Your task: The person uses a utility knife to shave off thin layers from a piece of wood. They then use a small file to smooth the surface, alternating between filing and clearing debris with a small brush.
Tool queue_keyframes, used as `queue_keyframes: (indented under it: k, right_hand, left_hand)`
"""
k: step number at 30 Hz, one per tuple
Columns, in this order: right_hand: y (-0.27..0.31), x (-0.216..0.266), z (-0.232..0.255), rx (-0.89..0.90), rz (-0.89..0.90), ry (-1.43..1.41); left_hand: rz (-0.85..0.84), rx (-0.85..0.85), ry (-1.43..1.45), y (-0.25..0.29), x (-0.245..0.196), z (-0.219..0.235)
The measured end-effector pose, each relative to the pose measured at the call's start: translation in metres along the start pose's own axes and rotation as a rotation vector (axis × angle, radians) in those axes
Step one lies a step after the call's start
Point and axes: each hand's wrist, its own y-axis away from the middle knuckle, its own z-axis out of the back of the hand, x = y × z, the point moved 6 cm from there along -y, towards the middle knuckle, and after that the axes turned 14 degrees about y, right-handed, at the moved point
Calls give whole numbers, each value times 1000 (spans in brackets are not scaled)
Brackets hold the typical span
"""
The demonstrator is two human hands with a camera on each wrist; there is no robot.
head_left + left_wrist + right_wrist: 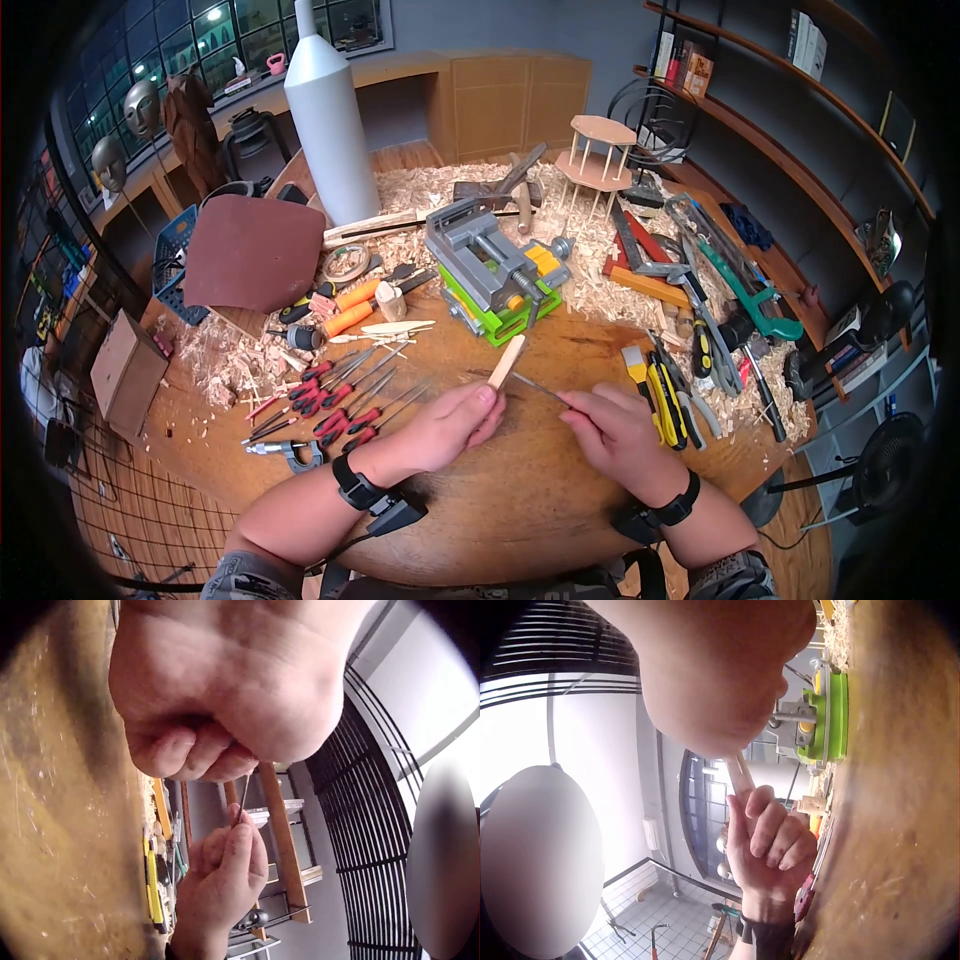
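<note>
A wide brown wooden bench (490,510) carries everything, its far half strewn with pale curled wood shavings (410,190). Toward its far left corner stands a tall pale-grey bottle-shaped vessel (330,130), and near the left edge a dark reddish-brown squarish panel (255,250) lies tilted. A grey metal vise on a bright green base (490,262) sits around the middle, and toward the far edge, right of it, stands a two-tiered light wooden model with flat angular plates and thin posts (603,130). A saw with a green handle (775,320) lies along the right edge.

Both hands are above the bench's near half, between vise and near edge. The left hand (455,425) is clamped on a flat, pale wooden strip (506,362), its fingers curled and the strip's end rising beyond the thumb. The right hand (618,435) pinches a thin dark metal rod (543,388), which crosses at the strip; contact is unclear.

Right of the right hand lies a yellow-and-black utility knife (666,403). Slim metal files with red-and-black handles (333,424) spread left of the left hand, and a silver-and-grey micrometer (292,460) rests nearer the near edge.
</note>
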Motion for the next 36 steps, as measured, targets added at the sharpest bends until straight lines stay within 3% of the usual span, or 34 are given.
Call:
queue_keyframes:
  k: [4, 6, 10, 12, 13, 15, 16, 18, 19, 21, 24, 29, 31, 35, 36]
  right_hand:
    - [9, -13, -19, 3, -173, -321]
    - [13, -22, -31, 135, -420, -658]
    - [12, -21, -28, 114, -352, -546]
    - [25, -22, -56, 402, -739, -1492]
    - [26, -19, -57, 403, -740, -1492]
    - [17, -18, -39, 196, -461, -678]
    - [15, -15, -37, 197, -459, -678]
    - [10, -2, -23, 102, -212, -329]
    - [11, -1, -23, 104, -214, -329]
    - [18, -9, -36, 217, -426, -573]
    - [27, -17, -51, 284, -516, -756]
    - [23, -7, -57, 320, -457, -942]
    - [21, -5, -55, 322, -464, -946]
    - [20, -8, -52, 372, -633, -1223]
    - [22, -10, -53, 408, -721, -1344]
  left_hand:
    - [-57, 1, -196, 1, -5, 1]
    - [-35, 12, -286, 2, -9, 1]
    - [-25, 17, -337, 3, -14, 0]
    - [-55, -9, -432, 5, -19, -3]
    - [-55, -9, -431, 5, -19, -3]
    - [-78, -25, -508, 5, -22, -2]
    - [-80, -27, -508, 5, -23, -3]
    - [-58, 50, -512, 6, -22, -11]
    - [-56, 50, -510, 5, -21, -11]
    - [-64, 67, -562, 4, -17, -11]
    - [-86, 88, -649, 3, -14, -10]
    - [-153, 125, -629, 3, 3, -27]
    - [-282, 39, -594, 5, -9, -29]
    - [-255, -121, -491, 6, -6, 1]
    - [-281, -217, -234, 6, -9, 18]
